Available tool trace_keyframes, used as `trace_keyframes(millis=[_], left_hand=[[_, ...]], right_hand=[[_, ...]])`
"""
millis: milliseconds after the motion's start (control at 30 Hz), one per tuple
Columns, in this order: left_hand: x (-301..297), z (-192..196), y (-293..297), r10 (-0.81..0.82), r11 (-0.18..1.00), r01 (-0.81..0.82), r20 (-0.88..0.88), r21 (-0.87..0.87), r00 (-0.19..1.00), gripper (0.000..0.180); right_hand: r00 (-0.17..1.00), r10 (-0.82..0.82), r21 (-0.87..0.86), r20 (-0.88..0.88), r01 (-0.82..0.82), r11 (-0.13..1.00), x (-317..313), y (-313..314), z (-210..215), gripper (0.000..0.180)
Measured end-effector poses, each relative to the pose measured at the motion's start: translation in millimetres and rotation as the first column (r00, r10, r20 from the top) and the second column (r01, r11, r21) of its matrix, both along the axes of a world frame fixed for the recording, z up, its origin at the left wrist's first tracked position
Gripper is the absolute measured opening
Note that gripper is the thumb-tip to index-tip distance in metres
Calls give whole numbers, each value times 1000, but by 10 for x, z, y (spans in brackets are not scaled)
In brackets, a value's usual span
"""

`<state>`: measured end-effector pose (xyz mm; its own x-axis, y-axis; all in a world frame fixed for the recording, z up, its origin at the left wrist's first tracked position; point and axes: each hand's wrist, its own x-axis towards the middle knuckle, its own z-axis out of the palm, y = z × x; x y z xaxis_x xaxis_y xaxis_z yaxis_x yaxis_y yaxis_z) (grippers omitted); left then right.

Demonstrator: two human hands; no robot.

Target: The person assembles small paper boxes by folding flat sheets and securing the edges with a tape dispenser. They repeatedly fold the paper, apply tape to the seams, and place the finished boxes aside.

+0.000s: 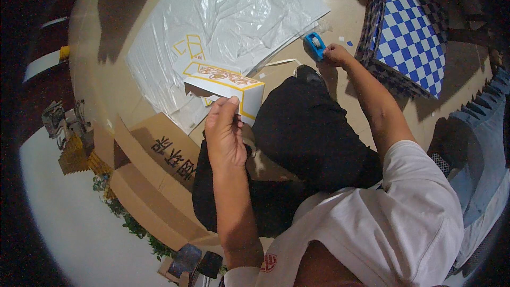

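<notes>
One small white carton with yellow edges and an orange pattern (226,84) sits just above the person's knee, half folded, its open dark end facing left. The left hand (223,133) holds it from below: the fingers (229,107) are pinched closed on the carton's lower flap, thumb side against the white panel. The right hand (336,55) is stretched out well to the right of the carton, curled closed around one blue tape dispenser (315,44). A single pale strip of tape (281,62) runs from near the dispenser back toward the carton; whether it touches the carton cannot be told.

Under and behind the carton lies a stack of flat white sheets (154,64) on the floor (106,32), with more yellow-lined carton blanks (190,47) printed flat on them, at least two outlines showing. One crumpled sheet of clear plastic film (239,5) covers the upper part of the stack. The person's leg in black trousers (311,133) fills the middle, between the two forearms.

To the lower left stands one open brown cardboard box (154,180), touching the trouser leg. At the upper right sits one blue-and-white chequered box (409,26), just beside the right hand. A few small paper scraps (345,41) lie on the floor between the dispenser and that chequered box.
</notes>
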<state>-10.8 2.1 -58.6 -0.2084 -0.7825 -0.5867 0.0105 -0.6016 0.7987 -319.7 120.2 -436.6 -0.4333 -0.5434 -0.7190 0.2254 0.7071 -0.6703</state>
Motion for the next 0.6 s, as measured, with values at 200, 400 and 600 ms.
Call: trace_keyframes(millis=[200,400,600], left_hand=[[-62,18,-22,-39,999,39,-11,-14,999,11],[-123,50,-27,-21,1000,21,12,-6,1000,11],[-16,12,-16,37,998,-36,17,-43,999,12]], right_hand=[[985,145,-262,-92,-165,951,-124,376,-182,22],[1000,0,-248,-18,-4,969,42,521,-314,21],[916,-253,-101,313,297,950,374,320,199,15]])
